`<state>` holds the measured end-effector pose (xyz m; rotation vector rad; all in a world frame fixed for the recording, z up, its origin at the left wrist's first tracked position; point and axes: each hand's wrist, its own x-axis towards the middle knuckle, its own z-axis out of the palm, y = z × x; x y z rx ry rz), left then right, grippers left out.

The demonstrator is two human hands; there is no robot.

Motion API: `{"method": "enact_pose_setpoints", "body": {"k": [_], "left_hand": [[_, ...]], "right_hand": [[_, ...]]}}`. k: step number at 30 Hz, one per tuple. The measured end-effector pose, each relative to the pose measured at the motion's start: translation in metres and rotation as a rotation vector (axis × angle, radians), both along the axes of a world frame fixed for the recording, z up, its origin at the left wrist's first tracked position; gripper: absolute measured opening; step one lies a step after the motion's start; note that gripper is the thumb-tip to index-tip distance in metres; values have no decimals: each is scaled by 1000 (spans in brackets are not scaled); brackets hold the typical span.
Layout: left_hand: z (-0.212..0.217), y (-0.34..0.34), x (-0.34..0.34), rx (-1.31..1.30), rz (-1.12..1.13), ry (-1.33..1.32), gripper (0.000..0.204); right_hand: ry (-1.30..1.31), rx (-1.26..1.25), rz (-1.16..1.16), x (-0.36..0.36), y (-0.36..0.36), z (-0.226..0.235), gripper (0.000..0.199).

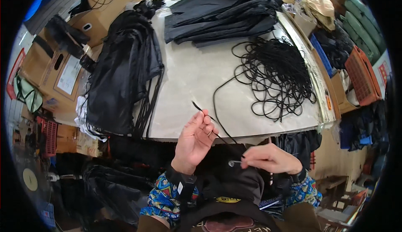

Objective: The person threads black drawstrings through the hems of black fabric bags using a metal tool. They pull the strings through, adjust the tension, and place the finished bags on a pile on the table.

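Observation:
My left hand (194, 138) is raised at the table's near edge, thumb and fingers pinched on a black cord (215, 102) near one end. The cord's short tip points up past the fingertips, and its length drops below the hand. Lower and to the right, my right hand (272, 158) is closed on a small metal tool with a rounded loop end (233, 164); the rest of the tool is hidden by the fingers. A big tangled heap of the same black cord (278, 77) lies on the table's right side, and a strand loops from it down toward my lap.
The pale-topped table (192, 73) carries a stack of black fabric pieces with hanging strings (121, 77) on the left and another black fabric pile (222, 16) at the back. Cardboard boxes (63, 73) stand left. A red crate (362, 75) is at right.

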<state>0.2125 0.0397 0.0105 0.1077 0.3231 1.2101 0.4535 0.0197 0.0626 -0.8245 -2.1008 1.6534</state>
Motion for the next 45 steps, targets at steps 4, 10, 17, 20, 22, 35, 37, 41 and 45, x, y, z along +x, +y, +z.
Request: {"method": "enact_pose_setpoints", "body": {"k": [4,10,17,20,22,35,37,41,45], "left_hand": [[7,7,-16,-52,124,122,18],[9,8,-34,-36,208,169,17],[14,0,-39,35,153,381,15],[19,-14,-15,27,101,548,16],[26,-22,2,55,103,624,17],[23,-38,11,356,150,1068,16],[23,-37,14,346,172,1060,15],[21,-37,13,316,164,1078,16],[19,-39,8,288,82,1047,21]], "right_hand": [[-34,48,88,30,-13,-12,14],[-190,85,170,67,-19,-33,12],[-101,123,-256,62,-25,-28,13],[6,-228,-614,11,-19,-2,26],[23,-64,-585,-14,-20,2,29],[83,270,-570,-44,-23,-13,27],[29,336,-569,-45,-22,-15,29],[-41,521,-542,-46,-21,-22,35],[-166,641,-542,-50,-22,-16,41]]}}
